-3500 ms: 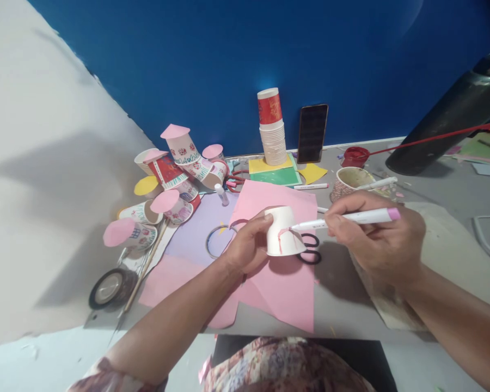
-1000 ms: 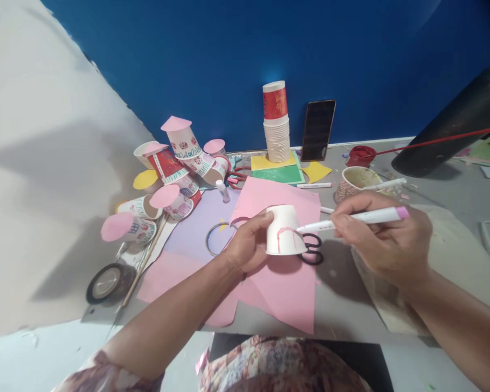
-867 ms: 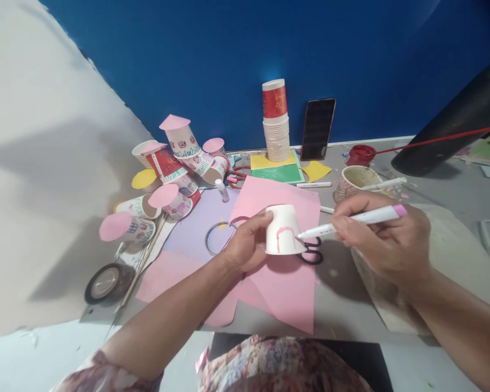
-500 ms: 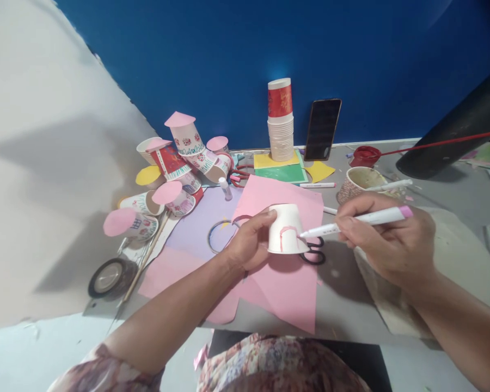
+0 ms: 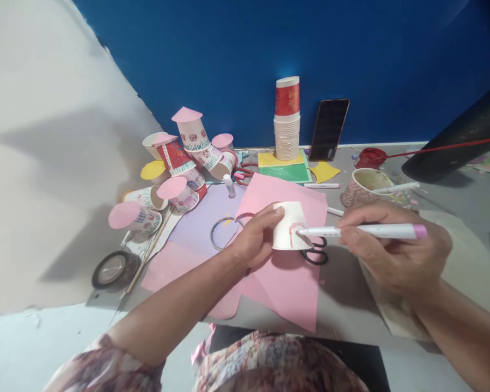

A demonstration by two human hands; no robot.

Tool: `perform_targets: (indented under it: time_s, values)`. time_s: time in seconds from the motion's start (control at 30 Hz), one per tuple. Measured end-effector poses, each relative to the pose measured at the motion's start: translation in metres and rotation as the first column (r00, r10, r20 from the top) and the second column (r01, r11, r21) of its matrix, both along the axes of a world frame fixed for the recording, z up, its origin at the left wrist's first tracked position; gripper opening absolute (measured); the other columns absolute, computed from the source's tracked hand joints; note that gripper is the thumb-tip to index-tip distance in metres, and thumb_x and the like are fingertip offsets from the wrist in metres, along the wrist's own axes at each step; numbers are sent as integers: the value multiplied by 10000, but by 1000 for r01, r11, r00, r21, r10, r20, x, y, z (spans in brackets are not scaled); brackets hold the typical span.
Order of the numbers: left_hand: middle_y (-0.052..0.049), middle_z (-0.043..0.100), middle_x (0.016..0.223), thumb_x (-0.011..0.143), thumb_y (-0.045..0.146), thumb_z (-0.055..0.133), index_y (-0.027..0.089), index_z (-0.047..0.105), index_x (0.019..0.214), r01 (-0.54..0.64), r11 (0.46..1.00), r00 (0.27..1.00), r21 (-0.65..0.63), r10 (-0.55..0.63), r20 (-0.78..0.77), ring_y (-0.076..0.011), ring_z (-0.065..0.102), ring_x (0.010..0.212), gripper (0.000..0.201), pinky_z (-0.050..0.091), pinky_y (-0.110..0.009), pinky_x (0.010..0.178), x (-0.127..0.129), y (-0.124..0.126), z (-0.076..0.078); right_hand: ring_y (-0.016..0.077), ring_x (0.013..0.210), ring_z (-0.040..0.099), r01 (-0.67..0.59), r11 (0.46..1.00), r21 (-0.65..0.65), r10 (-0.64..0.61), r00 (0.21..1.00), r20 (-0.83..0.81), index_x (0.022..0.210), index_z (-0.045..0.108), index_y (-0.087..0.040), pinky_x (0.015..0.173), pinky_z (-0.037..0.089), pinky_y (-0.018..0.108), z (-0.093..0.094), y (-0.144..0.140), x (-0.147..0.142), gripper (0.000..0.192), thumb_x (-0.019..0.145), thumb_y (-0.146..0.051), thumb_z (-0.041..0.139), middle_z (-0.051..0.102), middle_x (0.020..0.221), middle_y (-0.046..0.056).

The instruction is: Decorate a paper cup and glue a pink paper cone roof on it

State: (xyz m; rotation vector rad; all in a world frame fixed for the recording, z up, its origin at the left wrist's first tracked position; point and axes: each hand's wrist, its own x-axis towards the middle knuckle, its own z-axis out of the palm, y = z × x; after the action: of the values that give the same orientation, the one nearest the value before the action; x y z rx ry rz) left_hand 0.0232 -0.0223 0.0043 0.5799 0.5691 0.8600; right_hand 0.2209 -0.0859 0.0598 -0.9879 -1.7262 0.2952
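My left hand [image 5: 258, 235] is closed around a white paper cup [image 5: 283, 226], held upside down above the pink paper [image 5: 294, 291]. A reddish arch is drawn on the cup's side. In my right hand [image 5: 400, 253] is a white marker [image 5: 375, 231] with a pink end; its tip touches the cup inside the arch. Below and behind the cup lie scissors [image 5: 319, 256] with black handles, their blades hidden. A tape ring [image 5: 213, 233] rests on the lilac paper [image 5: 196, 223] left of my left hand.
Decorated paper cups [image 5: 194, 136] with pink and yellow tops stand joined at the left. A stack of cups [image 5: 287, 136] and a phone [image 5: 330, 130] stand at the back. A patterned paper cup [image 5: 351, 190] is on the right, black tape [image 5: 113, 270] on the left.
The marker tip has moved from the arch's right side to within it, and the marker lies more level. The cup has turned slightly. The whole view has shifted a little.
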Motion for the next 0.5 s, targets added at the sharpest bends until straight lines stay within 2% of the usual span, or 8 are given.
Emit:
perform_targets:
  time_s: [0.2,0.37,0.5]
  values:
    - [-47,727,828,723,387,903,128,721,989,9,999,1000,39,-8,-24,-181,677,744,414,550,-286,697,0,0,-1,75,439,611,18,1000,15,-18,999,47,825,708,-249,445,471,175,-1,0,1,168,891,-96,693,739,614,-72]
    - [-26,697,768,732,416,907,130,716,978,14,999,999,51,-12,-51,-155,636,675,422,514,-265,630,-1,0,-1,118,475,603,-112,993,-44,115,992,46,797,687,-247,445,444,249,-1,0,4,174,907,-119,645,711,632,-42]
    - [-39,714,805,711,405,919,126,718,989,16,999,999,36,-14,-35,-170,657,718,443,535,-280,671,-1,0,-1,116,454,580,47,999,-21,-47,999,24,791,703,-264,427,422,253,-3,-2,4,196,894,-100,670,711,613,-51]
